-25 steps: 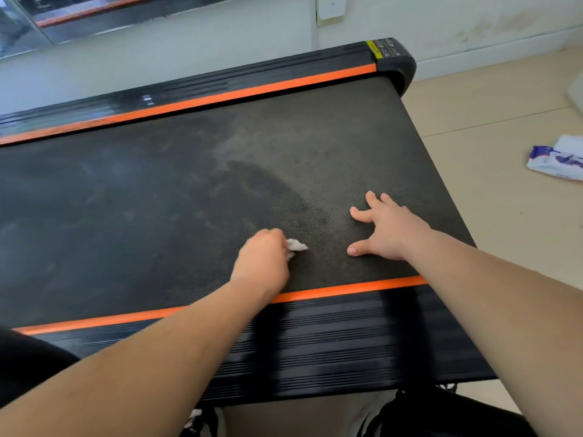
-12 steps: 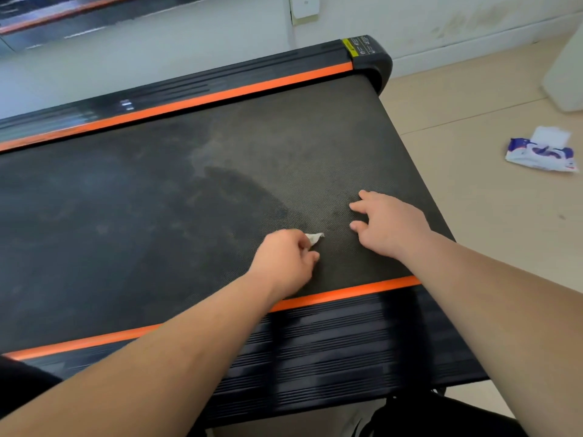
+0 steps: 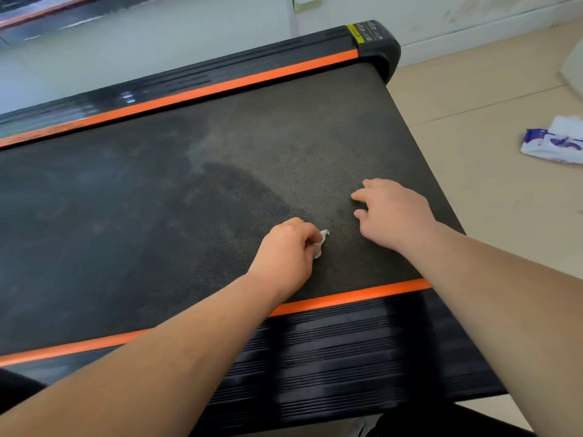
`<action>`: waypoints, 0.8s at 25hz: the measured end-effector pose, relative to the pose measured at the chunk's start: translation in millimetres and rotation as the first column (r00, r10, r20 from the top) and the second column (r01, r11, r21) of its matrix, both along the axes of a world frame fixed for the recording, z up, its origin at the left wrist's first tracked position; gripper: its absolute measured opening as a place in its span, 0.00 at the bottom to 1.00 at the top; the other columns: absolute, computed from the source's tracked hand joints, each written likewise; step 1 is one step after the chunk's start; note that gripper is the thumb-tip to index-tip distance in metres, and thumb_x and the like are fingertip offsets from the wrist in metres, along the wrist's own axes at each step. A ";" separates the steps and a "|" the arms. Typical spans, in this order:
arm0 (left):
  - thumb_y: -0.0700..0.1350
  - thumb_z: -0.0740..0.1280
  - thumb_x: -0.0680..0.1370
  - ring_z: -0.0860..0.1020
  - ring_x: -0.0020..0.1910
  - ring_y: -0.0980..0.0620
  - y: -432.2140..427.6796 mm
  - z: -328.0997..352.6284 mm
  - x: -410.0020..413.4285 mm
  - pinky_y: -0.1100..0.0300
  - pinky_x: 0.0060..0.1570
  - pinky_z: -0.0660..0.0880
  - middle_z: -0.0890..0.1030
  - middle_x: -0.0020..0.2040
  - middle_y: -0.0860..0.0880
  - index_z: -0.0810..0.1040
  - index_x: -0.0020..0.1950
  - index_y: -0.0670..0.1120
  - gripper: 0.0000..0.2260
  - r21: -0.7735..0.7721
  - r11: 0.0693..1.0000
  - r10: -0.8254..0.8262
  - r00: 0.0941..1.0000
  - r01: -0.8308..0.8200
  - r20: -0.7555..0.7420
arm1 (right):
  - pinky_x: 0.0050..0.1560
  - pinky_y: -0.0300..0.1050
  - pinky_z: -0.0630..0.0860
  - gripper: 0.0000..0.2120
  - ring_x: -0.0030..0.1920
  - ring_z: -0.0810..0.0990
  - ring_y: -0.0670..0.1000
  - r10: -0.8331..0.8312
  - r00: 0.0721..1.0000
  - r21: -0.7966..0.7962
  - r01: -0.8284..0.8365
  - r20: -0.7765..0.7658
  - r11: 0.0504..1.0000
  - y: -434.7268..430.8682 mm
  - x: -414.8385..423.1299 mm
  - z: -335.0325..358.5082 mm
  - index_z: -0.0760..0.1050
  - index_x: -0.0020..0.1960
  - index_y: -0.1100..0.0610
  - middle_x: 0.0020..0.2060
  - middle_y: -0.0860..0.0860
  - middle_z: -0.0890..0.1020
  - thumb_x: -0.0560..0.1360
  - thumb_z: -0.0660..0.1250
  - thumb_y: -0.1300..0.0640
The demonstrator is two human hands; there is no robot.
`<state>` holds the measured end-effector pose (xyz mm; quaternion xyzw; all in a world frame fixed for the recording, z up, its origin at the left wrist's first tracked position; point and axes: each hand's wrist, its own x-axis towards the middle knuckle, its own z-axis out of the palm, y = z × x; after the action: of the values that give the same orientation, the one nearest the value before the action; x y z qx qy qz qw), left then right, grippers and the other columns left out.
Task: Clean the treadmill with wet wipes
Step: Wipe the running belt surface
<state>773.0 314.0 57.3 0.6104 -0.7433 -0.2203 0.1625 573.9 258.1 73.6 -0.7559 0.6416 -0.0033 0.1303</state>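
Note:
The treadmill's dusty black belt fills the view, with orange strips along both long sides. A darker wiped patch shows near its middle. My left hand is curled round a small crumpled white wet wipe and holds it down on the belt near the front orange strip. Only a corner of the wipe sticks out past the fingers. My right hand rests on the belt just to the right, fingers bent, holding nothing.
A wet wipe pack, white and purple, lies on the beige floor to the right. The ribbed black side rail runs along the front. The treadmill's end cap stands near the white wall.
My left hand has slid the wipe a little to the right along the belt. My right hand's fingers have drawn in from spread flat to bent.

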 end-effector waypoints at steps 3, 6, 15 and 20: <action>0.39 0.71 0.75 0.79 0.44 0.51 -9.4 3.5 -1.3 0.57 0.48 0.77 0.81 0.43 0.53 0.84 0.50 0.49 0.07 -0.016 0.993 0.113 0.992 -0.115 -0.060 | 0.69 0.54 0.69 0.19 0.73 0.68 0.54 0.056 0.997 -0.020 -0.058 -0.060 0.998 -9.8 1.0 -5.4 0.75 0.70 0.46 0.69 0.49 0.74 0.81 0.63 0.43; 0.39 0.71 0.75 0.81 0.43 0.49 -55.6 10.4 20.5 0.61 0.43 0.75 0.81 0.40 0.53 0.83 0.46 0.51 0.06 0.076 0.933 0.355 0.934 -0.351 -0.040 | 0.75 0.59 0.64 0.24 0.80 0.59 0.54 -0.008 1.000 0.107 0.009 -0.001 0.994 -20.8 -0.9 -8.6 0.69 0.75 0.39 0.78 0.46 0.65 0.80 0.63 0.38; 0.40 0.66 0.78 0.78 0.51 0.45 -61.8 6.9 15.6 0.55 0.49 0.75 0.80 0.51 0.47 0.81 0.49 0.50 0.06 0.151 0.987 0.018 0.967 -0.058 0.253 | 0.71 0.57 0.70 0.27 0.80 0.59 0.52 -0.022 1.000 0.138 0.022 -0.005 0.990 -27.3 2.9 -2.4 0.67 0.76 0.37 0.80 0.44 0.62 0.78 0.66 0.37; 0.41 0.67 0.77 0.80 0.52 0.43 -17.5 10.0 -25.2 0.53 0.53 0.77 0.82 0.52 0.45 0.84 0.52 0.48 0.07 0.117 0.992 0.014 0.968 -0.045 0.250 | 0.73 0.61 0.68 0.24 0.81 0.55 0.51 -0.022 0.997 0.115 0.013 0.079 0.993 -20.0 -2.5 -8.7 0.70 0.74 0.40 0.81 0.47 0.59 0.79 0.66 0.40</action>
<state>747.8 296.4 67.2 0.6529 -0.7338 -0.1846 0.0338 571.4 238.2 64.9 -0.7408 0.6417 0.0018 0.1988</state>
